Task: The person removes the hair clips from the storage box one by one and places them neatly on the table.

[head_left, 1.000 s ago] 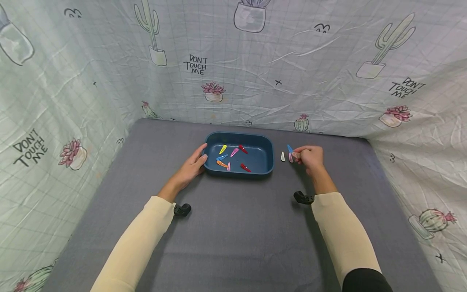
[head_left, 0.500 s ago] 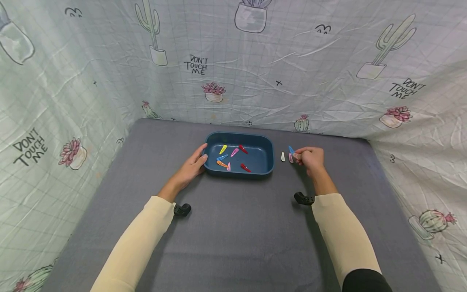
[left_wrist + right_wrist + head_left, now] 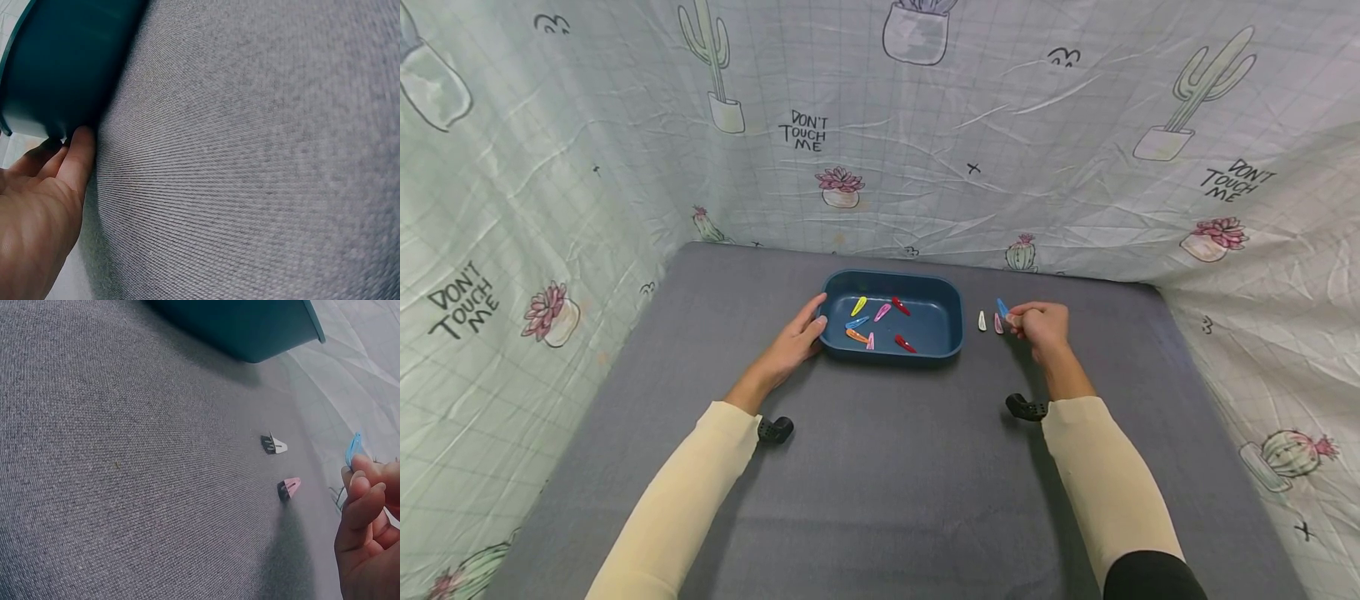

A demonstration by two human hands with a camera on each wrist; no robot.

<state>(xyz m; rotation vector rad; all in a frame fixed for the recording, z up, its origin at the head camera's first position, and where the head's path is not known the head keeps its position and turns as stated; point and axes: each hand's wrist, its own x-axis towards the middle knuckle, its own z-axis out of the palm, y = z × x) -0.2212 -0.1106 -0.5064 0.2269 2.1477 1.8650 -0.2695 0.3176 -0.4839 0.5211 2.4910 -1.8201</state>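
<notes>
My right hand [image 3: 1041, 327] pinches a blue snap hair clip [image 3: 1002, 307] between thumb and fingertips, raised off the table. In the right wrist view the same blue clip [image 3: 354, 449] points up from the fingertips. On the table beside it lie a pink hair clip [image 3: 998, 324] and a white hair clip [image 3: 982, 322], parallel and apart. My left hand [image 3: 790, 343] rests against the left end of a dark blue tray [image 3: 917, 361], its fingers extended along the outer wall. In the left wrist view, the fingertips [image 3: 82, 140] touch the tray's side low down.
Inside the tray lie several hair clips: a yellow clip [image 3: 858, 306], a blue clip [image 3: 857, 322], an orange clip [image 3: 856, 336], two pink ones and two red ones. A grey cloth [image 3: 880, 467] covers the table. A printed curtain [image 3: 970, 125] hangs behind and at the sides.
My right hand has shifted slightly to the right with the blue hair clip, which now overlaps the pink one less. My left hand and the tray stay in place.
</notes>
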